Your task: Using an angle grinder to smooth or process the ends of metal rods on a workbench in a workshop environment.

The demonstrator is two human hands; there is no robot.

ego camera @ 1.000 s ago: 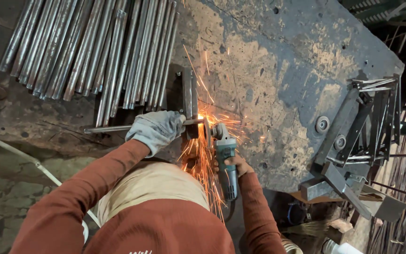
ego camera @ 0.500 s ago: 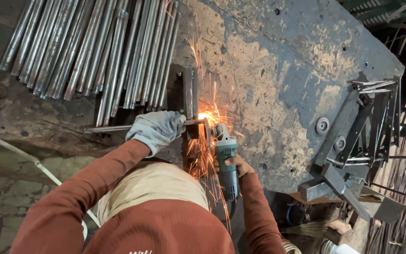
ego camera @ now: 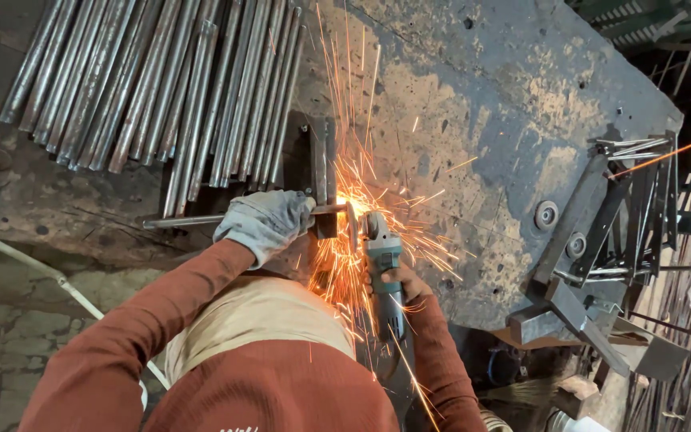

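Observation:
My left hand [ego camera: 264, 222], in a grey work glove, grips a thin steel rod [ego camera: 185, 220] that lies crosswise on the metal worktable [ego camera: 489, 88]. My right hand [ego camera: 400, 282] holds a teal angle grinder [ego camera: 381, 250] by its body. The grinder's disc meets the rod's end beside a short upright steel bracket [ego camera: 321, 172]. Bright orange sparks [ego camera: 353, 200] spray up across the table and down toward my body. The contact point is hidden in the glare.
A stack of several long steel rods [ego camera: 153, 88] lies at the table's far left. Welded angle-iron frames and flat bars [ego camera: 601, 240] pile up at the right edge, near two round washers [ego camera: 547, 214]. A white pipe [ego camera: 17, 256] crosses the floor at left.
The spark spray has grown and now shoots much farther up over the table. Both hands, the rod and the grinder stay in nearly the same place.

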